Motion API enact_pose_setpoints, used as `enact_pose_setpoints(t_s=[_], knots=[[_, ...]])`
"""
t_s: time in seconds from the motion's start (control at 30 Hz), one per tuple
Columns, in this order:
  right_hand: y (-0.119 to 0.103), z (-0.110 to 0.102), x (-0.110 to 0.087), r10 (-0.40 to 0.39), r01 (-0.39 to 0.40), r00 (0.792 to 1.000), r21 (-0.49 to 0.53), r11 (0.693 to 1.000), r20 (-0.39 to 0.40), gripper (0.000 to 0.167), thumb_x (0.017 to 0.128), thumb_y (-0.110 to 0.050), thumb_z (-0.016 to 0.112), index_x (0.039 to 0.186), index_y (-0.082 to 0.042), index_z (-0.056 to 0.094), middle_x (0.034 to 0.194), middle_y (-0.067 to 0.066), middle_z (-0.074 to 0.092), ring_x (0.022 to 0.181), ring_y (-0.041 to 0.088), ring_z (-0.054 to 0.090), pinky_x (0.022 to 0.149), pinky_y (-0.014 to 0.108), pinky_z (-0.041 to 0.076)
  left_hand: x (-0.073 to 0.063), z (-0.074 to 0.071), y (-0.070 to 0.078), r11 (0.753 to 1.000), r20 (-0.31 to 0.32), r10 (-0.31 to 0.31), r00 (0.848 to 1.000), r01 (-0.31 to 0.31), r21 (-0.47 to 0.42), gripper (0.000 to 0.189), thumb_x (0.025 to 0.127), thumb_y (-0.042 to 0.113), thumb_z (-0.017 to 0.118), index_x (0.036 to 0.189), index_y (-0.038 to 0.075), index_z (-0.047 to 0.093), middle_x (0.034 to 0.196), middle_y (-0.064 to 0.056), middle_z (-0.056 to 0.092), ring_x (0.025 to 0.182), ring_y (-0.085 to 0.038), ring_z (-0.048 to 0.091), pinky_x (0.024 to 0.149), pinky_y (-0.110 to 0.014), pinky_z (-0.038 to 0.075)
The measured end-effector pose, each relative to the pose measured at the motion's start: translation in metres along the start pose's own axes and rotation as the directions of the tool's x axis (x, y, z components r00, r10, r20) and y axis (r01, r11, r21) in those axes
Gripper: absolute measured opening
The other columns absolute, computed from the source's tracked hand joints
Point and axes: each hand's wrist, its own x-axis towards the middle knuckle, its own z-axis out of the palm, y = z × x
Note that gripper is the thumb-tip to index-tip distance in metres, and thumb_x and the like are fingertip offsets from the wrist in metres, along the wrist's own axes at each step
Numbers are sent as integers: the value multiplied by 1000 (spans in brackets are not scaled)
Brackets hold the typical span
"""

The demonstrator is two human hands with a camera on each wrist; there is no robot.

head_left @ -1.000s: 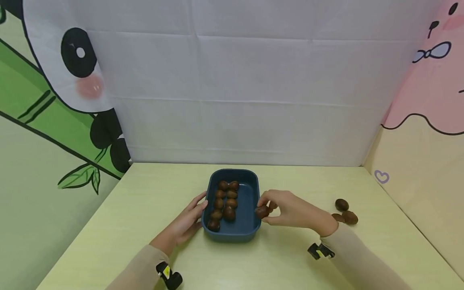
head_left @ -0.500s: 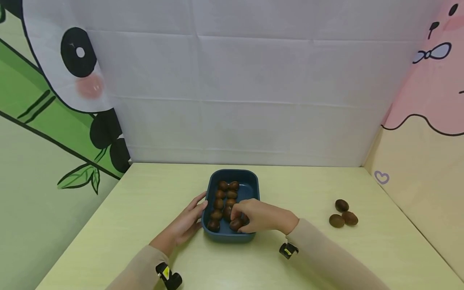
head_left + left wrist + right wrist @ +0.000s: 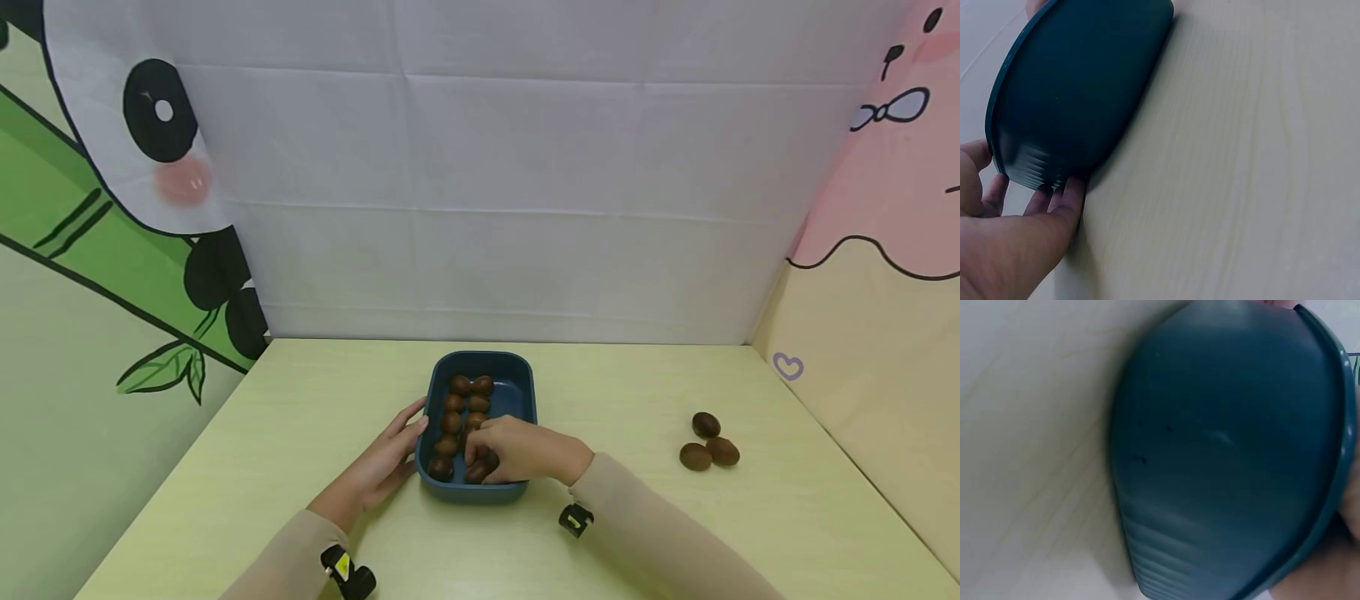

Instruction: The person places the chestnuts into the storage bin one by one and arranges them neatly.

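Note:
A dark blue rectangular box [image 3: 477, 494] with rounded corners stands on the table. Two columns of glossy brown chestnuts [image 3: 451, 423] line its left side. My left hand [image 3: 378, 467] rests along the outside of the box, fingertips touching its side wall [image 3: 1072, 94] and rim. Reaching over the right rim, my right hand [image 3: 517, 450] pinches a chestnut [image 3: 477, 473] low in the box, at the near end of the second column. In the right wrist view, the outer wall [image 3: 1222, 444] hides the fingertips and the chestnut.
Three loose chestnuts [image 3: 707, 425] lie close together on the pale wooden table [image 3: 615, 392], to the right. A white cloth backdrop [image 3: 525, 208] hangs behind the table, with printed panels at either side. Inside the box, bare floor [image 3: 512, 400] shows at the far right.
From outside the right rim, my right hand has carried a chestnut into the box and shifted it left and down, beside the near-left chestnut. My left hand has stayed at the box.

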Motion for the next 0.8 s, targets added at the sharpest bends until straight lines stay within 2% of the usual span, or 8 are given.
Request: enact_pose_setpoints(t_s=[0.27, 0.6, 0.8], knots=[[0, 5, 4, 49, -50, 998, -39, 998, -38, 23, 80, -17, 87, 98, -16, 72, 95, -6, 67, 85, 3, 60, 74, 14, 47, -1, -1, 1, 1000, 25, 3, 1000, -3, -2, 66, 108, 38, 44, 162, 22, 10, 156, -25, 32, 142, -35, 35, 115, -52, 26], [0, 12, 11, 107, -112, 990, -47, 993, -95, 25, 78, -24, 89, 93, -15, 71, 83, -9, 63, 69, 1, 51, 60, 16, 44, 1, 0, -1, 1000, 6, -3, 1000, 3, -6, 65, 108, 38, 46, 161, 23, 12, 156, -24, 32, 142, -36, 34, 115, -53, 26], [0, 14, 10, 110, -116, 988, -47, 992, -112, 25, 79, -25, 88, 94, -15, 71, 82, -10, 63, 66, 0, 51, 59, 14, 43, 1, -1, -1, 1000, 18, 1, 1000, -1, -4, 65, 108, 38, 45, 161, 23, 12, 155, -24, 34, 140, -34, 38, 114, -52, 27]])
